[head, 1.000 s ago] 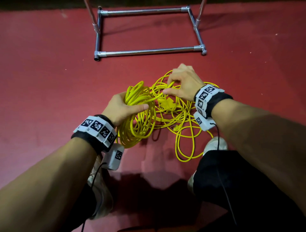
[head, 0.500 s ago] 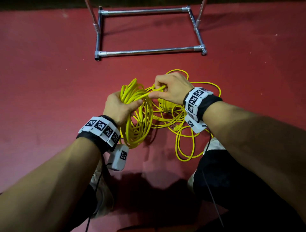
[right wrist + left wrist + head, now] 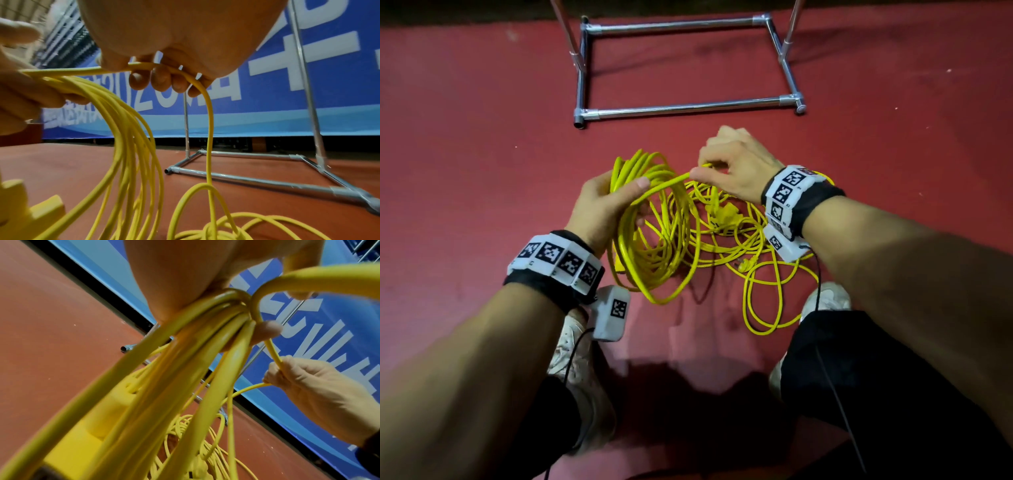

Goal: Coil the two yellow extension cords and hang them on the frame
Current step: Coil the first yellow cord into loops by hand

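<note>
My left hand (image 3: 602, 205) grips a bundle of yellow cord loops (image 3: 650, 240) that hang down toward the red floor; the left wrist view shows the loops (image 3: 185, 353) passing through the fist, with a yellow socket block (image 3: 98, 426) below. My right hand (image 3: 732, 168) pinches one strand of the same cord (image 3: 164, 66) just right of the bundle, and the strand drops to a loose yellow tangle (image 3: 750, 240) on the floor. The metal frame (image 3: 688, 108) stands beyond both hands, its uprights (image 3: 304, 81) rising out of view.
My white shoes (image 3: 575, 359) and dark trouser legs (image 3: 876, 377) are close below the cords. A blue banner (image 3: 267, 81) runs along the wall behind the frame. Red floor (image 3: 465, 154) stretches to either side.
Both hands have moved left and a little toward me. My right hand has drawn its strand up to the bundle and the left thumb now presses over it.
</note>
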Available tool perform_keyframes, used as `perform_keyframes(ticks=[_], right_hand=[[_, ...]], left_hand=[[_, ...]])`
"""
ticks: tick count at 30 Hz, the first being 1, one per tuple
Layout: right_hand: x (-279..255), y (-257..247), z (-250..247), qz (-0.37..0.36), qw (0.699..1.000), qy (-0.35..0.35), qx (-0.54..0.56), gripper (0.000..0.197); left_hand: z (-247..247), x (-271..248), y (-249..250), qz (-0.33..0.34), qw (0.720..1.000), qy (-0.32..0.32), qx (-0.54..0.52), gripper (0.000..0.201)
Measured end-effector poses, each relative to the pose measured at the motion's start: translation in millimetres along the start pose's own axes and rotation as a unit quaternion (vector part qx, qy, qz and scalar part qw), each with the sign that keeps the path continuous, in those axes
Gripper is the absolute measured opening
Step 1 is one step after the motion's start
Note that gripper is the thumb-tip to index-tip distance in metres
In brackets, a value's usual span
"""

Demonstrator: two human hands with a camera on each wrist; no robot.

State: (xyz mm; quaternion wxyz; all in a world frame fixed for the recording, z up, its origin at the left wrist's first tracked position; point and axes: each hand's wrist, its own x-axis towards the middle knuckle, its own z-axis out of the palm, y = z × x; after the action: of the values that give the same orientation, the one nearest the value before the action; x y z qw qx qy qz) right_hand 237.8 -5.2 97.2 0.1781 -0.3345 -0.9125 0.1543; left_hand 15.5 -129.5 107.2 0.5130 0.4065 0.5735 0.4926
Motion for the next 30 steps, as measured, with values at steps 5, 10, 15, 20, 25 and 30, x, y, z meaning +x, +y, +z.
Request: perform_keyframes(ticks=[5,10,15,20,25,30], right_hand=[[10.5,-24.7,5.4,-0.081,0.996,0.012,-0.045,0.046],[-1.8,-11.4,7.9,0.024,0.995,-0.085,-0.037,0.048],[-16.8,16.9,19.0,0.141,0.987,-0.074,-0.014,0.038],[-10.7,19.6,-1.7,0.2,0.976,-0.018,0.079,0.042],[-5.5,14.0,-8.9,0.167,0.973,0.029,0.156,0.056],[4.3,3.7,-16.4,0.115,0.987,0.039,0.101,0.053]], left_hand=[[7.4,-3.6,-2.1,0.012,0.992,-0.016,0.125,0.023],[10.9,-5.1,-3.5,0.029,0.983,0.053,0.172,0.018],[11.1,-1.1,8.4,0.06,0.981,0.101,0.158,0.02],[-1.9,4.9,8.9,0.076,0.973,0.161,0.144,0.022],[-9.0,5.7,9.6,0.074,0.976,0.154,0.138,0.022],[-3.1,2.9,6.6,0.043,0.985,0.085,0.146,0.018]])
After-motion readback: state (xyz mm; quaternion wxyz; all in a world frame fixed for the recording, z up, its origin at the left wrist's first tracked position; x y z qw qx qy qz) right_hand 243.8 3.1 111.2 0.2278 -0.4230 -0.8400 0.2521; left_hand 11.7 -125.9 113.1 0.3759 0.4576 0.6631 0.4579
